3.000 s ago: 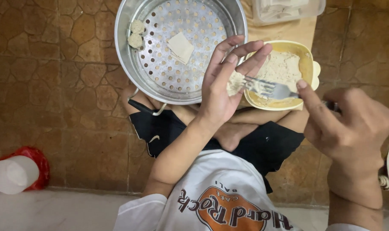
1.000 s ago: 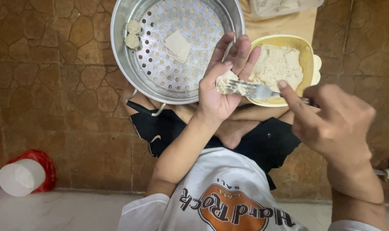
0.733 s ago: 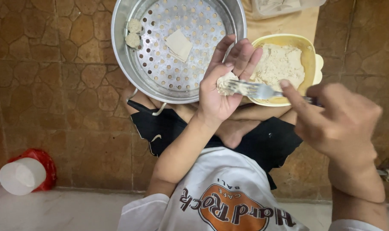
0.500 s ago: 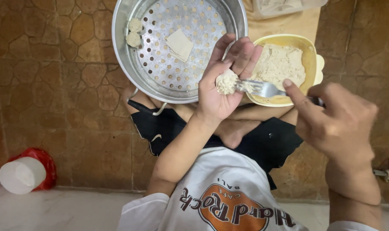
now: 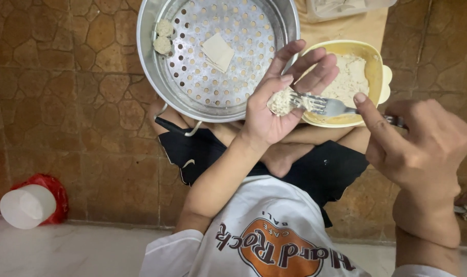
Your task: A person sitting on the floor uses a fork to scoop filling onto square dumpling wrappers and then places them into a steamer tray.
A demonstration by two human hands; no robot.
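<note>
Seemingly as a cradle, the left hand (image 5: 269, 118) is held palm-up and half open, a lump of pale filling (image 5: 280, 101) resting on its fingers, between the perforated steamer tray (image 5: 156, 77) and the yellow bowl (image 5: 376, 72). A fork (image 5: 326, 106) is pinched shut in the right hand (image 5: 423, 149) (index finger along the handle), its long axis lying level, tines pointing left at the lump.

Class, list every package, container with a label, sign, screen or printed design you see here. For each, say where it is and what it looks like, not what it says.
Shirt print: bottom centre, on a white T-shirt; orange round badge with dark lettering.
Clear plastic box: top edge, right of the steamer tray; see-through, pale contents, cut off by the frame.
Red bag: lower left on the floor; crumpled, behind a white cup.
No signs or screens.
</note>
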